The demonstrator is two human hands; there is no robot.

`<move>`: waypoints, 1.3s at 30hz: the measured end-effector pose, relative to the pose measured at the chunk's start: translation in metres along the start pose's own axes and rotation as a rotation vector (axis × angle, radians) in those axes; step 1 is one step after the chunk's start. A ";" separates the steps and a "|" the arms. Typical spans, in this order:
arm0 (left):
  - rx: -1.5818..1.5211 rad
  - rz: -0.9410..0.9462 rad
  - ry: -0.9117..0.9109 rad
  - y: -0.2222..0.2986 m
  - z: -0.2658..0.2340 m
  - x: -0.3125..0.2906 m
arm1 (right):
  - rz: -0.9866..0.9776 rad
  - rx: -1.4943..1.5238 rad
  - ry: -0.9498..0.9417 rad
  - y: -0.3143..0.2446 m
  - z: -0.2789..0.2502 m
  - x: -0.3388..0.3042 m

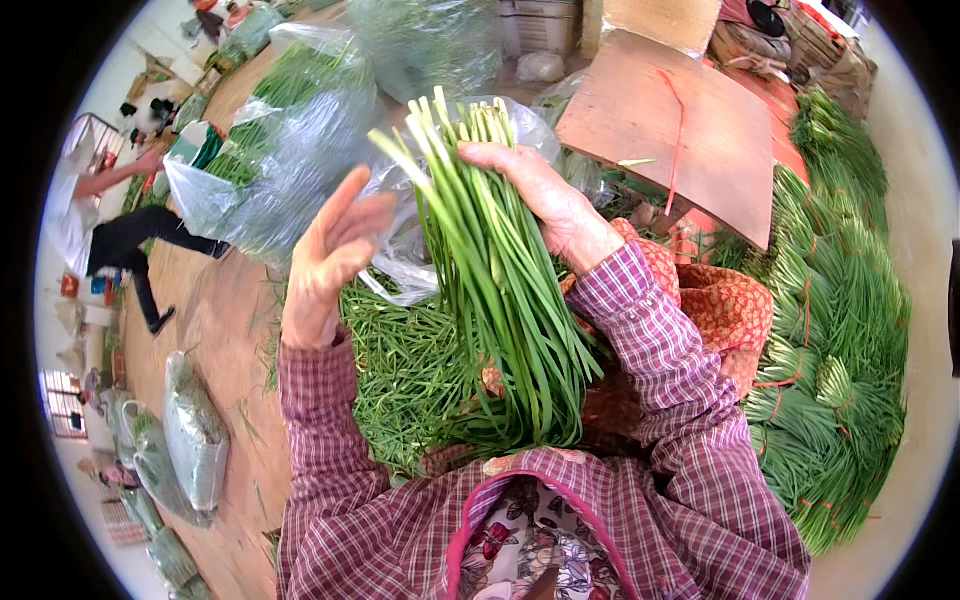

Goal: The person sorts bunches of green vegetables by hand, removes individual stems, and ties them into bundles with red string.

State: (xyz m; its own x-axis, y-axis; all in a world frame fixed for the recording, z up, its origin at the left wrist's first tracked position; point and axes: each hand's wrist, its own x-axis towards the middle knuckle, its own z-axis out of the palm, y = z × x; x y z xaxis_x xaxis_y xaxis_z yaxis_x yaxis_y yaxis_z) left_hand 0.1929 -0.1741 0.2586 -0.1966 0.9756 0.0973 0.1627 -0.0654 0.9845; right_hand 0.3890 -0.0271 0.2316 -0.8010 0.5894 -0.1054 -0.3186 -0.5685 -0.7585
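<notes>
My right hand (pixel 530 195) is wrapped round a bunch of garlic chives (pixel 500 290) near its pale cut ends. The long green leaves hang down toward my lap. To the left of the bunch my left hand (pixel 335 250) is raised with its fingers apart, holding nothing; the fingers are slightly blurred. A few stalks stick out of the bunch toward that hand. Beneath lies a heap of loose green leaves (pixel 405 370). Behind the bunch is a clear plastic bag (pixel 410 270), partly hidden by it.
Tied bundles of chives (pixel 840 330) are piled along the right wall. A brown board (pixel 670 130) with a red tie (pixel 676 150) stands ahead right. Large clear bags of greens (pixel 300 150) stand ahead left. Filled bags (pixel 195 430) lie on the left floor, where another person (pixel 120 220) is walking.
</notes>
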 end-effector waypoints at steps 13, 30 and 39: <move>-0.723 0.065 0.000 -0.003 0.063 0.034 | -0.250 -0.186 0.079 0.006 0.028 -0.015; -0.696 0.087 0.110 -0.004 -0.008 0.048 | -0.437 -0.504 0.288 -0.060 -0.004 -0.006; -0.390 0.390 0.125 0.049 -0.109 0.049 | -0.730 -0.661 0.212 -0.104 0.035 -0.021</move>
State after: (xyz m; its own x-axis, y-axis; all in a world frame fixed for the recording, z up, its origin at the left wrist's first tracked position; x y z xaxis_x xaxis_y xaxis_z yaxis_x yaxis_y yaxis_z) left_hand 0.0859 -0.1521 0.3271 -0.3105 0.8330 0.4579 -0.1182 -0.5118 0.8509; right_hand 0.4211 -0.0008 0.3348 -0.3953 0.7927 0.4641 -0.2987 0.3669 -0.8810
